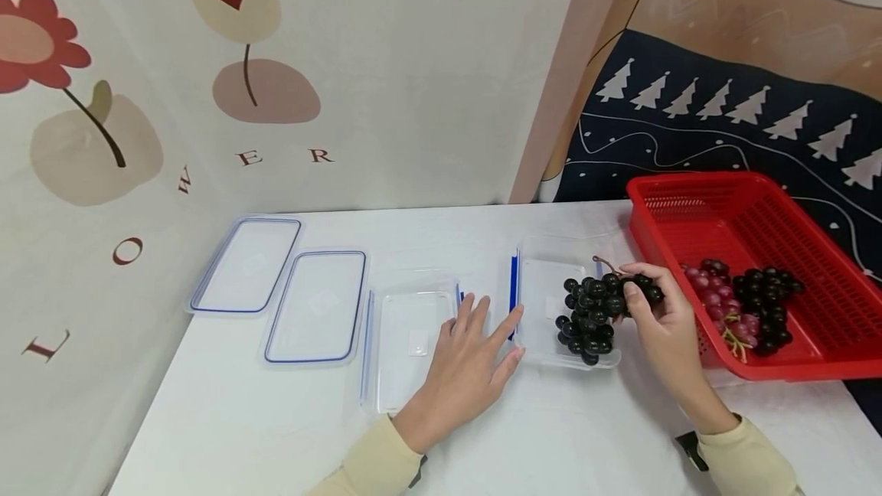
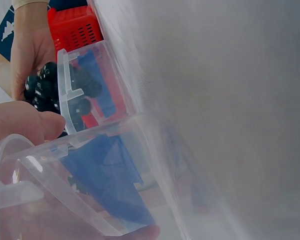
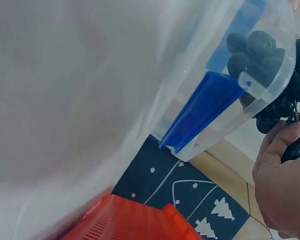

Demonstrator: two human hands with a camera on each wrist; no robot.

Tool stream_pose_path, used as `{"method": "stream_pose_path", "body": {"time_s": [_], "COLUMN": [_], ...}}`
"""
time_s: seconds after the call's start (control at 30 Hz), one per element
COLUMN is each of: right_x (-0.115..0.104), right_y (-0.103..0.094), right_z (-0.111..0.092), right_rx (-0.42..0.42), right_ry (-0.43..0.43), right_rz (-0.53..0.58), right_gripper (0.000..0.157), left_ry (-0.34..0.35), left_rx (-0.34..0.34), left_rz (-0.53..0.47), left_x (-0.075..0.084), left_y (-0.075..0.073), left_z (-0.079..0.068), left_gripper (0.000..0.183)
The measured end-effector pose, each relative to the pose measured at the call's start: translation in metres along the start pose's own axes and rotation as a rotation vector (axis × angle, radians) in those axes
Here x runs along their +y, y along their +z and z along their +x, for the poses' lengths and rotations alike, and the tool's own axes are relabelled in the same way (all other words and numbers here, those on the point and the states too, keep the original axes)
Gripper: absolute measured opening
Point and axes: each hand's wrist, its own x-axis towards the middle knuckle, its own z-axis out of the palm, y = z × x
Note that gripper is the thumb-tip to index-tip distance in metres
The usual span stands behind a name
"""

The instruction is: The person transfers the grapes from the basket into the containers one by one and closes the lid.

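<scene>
A bunch of black grapes (image 1: pixel 591 316) hangs over and partly in the right clear plastic container (image 1: pixel 544 293), which has blue side clips. My right hand (image 1: pixel 664 327) pinches the bunch at its right end between thumb and fingers. In the right wrist view, the grapes (image 3: pixel 262 57) show through the container's wall. My left hand (image 1: pixel 463 373) has its fingers spread over the gap between that container and the left clear container (image 1: pixel 406 335). In the left wrist view its fingers (image 2: pixel 25 122) are by the containers' rims; whether they touch them is unclear.
A red perforated basket (image 1: pixel 696 213) stands at the right, holding red grapes (image 1: pixel 720 301) and more black grapes (image 1: pixel 765 297). Two clear lids with blue seals, a near one (image 1: pixel 317 308) and a far one (image 1: pixel 248 266), lie on the left of the white table (image 1: pixel 207 419).
</scene>
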Motion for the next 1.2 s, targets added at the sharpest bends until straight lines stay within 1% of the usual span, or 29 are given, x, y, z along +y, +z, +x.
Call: {"method": "stream_pose_path", "body": {"time_s": [0.13, 0.23, 0.3, 0.47, 0.7, 0.8, 0.9, 1.07, 1.2], "right_x": [0.005, 0.011, 0.017, 0.026, 0.031, 0.033, 0.036, 0.041, 0.046], "right_y": [0.001, -0.001, -0.003, -0.005, 0.003, 0.006, 0.008, 0.013, 0.015], "right_z": [0.005, 0.01, 0.014, 0.027, 0.044, 0.047, 0.05, 0.052, 0.053], "right_rx": [-0.023, -0.076, -0.109, -0.136, -0.165, -0.175, -0.182, -0.167, -0.147], "right_ry": [0.042, 0.074, 0.08, 0.086, 0.122, 0.105, 0.079, 0.026, -0.03], "right_rz": [-0.126, -0.226, -0.285, -0.371, -0.466, -0.512, -0.553, -0.595, -0.621], "right_gripper": [0.028, 0.031, 0.036, 0.044, 0.045, 0.047, 0.052, 0.058, 0.053], "left_ry": [0.005, -0.003, -0.007, -0.008, -0.025, -0.026, -0.026, -0.022, -0.02], "left_rx": [0.007, -0.005, -0.012, -0.021, -0.039, -0.045, -0.047, -0.037, -0.032], "left_rz": [-0.006, 0.001, 0.007, 0.008, 0.012, 0.023, 0.037, 0.044, 0.034], "left_x": [0.0, 0.0, 0.0, 0.001, 0.001, 0.002, 0.002, 0.001, 0.001], "left_y": [0.001, 0.001, 0.001, 0.001, 0.0, 0.001, 0.001, 0.001, 0.001], "left_z": [0.0, 0.0, 0.0, 0.001, 0.001, 0.001, 0.0, 0.0, 0.0], "left_gripper": [0.055, 0.055, 0.055, 0.056, 0.056, 0.056, 0.057, 0.057, 0.057]}}
